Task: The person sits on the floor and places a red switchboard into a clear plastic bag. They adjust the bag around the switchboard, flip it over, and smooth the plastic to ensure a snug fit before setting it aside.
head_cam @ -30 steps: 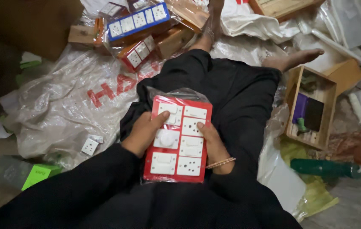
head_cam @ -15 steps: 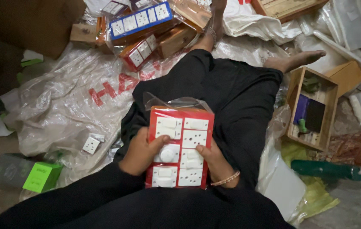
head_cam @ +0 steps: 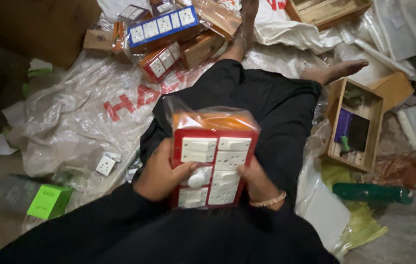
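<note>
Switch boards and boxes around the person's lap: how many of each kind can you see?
Red switch boards, wrapped: 2, one in both hands, one on the floor
Blue switch board: 1
Loose white switch: 1
Green box: 1
Green bottle: 1
Total: 6

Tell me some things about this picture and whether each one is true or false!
1. Both hands hold the red switch board. True: the left hand and right hand grip the red switch board from either side.
2. The board is bare, with no wrapping. False: clear plastic wrap covers it and sticks up at its top.
3. A green bottle lies on the floor to the person's right. True.
4. The small green box sits on the person's lap. False: it is on the floor to the left.
5. The wooden box holds nothing. False: it holds a purple item and a dark one.
</note>
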